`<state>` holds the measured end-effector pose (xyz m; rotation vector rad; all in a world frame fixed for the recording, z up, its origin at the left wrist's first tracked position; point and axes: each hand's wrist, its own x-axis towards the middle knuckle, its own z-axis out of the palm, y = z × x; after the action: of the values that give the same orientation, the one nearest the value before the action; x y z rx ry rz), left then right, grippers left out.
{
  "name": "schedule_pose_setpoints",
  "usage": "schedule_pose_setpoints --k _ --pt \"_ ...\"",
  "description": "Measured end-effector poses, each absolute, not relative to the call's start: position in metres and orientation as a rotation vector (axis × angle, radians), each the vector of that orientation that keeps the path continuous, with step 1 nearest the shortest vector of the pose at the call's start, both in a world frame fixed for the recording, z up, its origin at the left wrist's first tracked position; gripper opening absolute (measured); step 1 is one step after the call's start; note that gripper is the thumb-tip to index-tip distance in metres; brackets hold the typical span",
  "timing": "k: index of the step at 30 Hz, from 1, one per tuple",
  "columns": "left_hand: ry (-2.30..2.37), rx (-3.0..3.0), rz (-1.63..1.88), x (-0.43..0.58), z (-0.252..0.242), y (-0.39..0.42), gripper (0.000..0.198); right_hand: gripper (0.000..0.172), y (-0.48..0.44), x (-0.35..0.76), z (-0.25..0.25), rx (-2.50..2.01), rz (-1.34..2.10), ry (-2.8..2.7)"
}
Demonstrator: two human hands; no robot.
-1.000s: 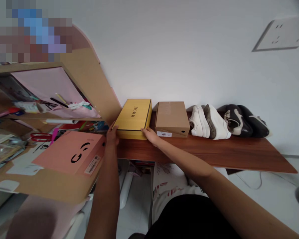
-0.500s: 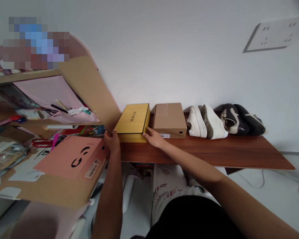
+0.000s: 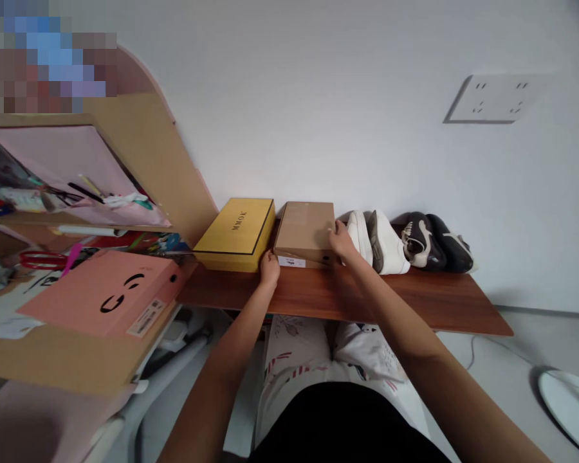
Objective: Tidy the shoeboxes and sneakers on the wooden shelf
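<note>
A plain brown cardboard shoebox sits on the dark wooden shelf, against the wall. My left hand presses on its front left corner, in the gap beside the yellow shoebox. My right hand grips its right side, fingers curled over the top edge. Both hands hold the brown box between them.
A pair of white sneakers and a pair of black shoes stand to the right on the shelf. A pink shoebox lies on a cluttered desk at the left. A wall socket is above, and a white round object on the floor.
Both hands left the yellow shoebox and shifted right onto the brown box. The camera view also swung right.
</note>
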<state>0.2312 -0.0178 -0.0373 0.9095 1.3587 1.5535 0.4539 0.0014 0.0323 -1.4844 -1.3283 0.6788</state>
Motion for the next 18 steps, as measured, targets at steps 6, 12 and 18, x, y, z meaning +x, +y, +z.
schedule_pose_setpoints --k 6,12,18 --pt "1.485 0.911 1.494 0.227 -0.046 -0.004 0.015 0.075 0.010 0.444 0.010 -1.577 0.831 -1.236" --pt "1.259 0.771 1.440 0.233 -0.013 -0.017 0.027 0.076 -0.006 0.461 -0.002 -1.386 0.834 -1.238" --pt "0.895 0.681 1.402 0.232 0.048 -0.032 0.047 0.082 -0.024 0.450 0.002 -1.190 0.905 -1.144"
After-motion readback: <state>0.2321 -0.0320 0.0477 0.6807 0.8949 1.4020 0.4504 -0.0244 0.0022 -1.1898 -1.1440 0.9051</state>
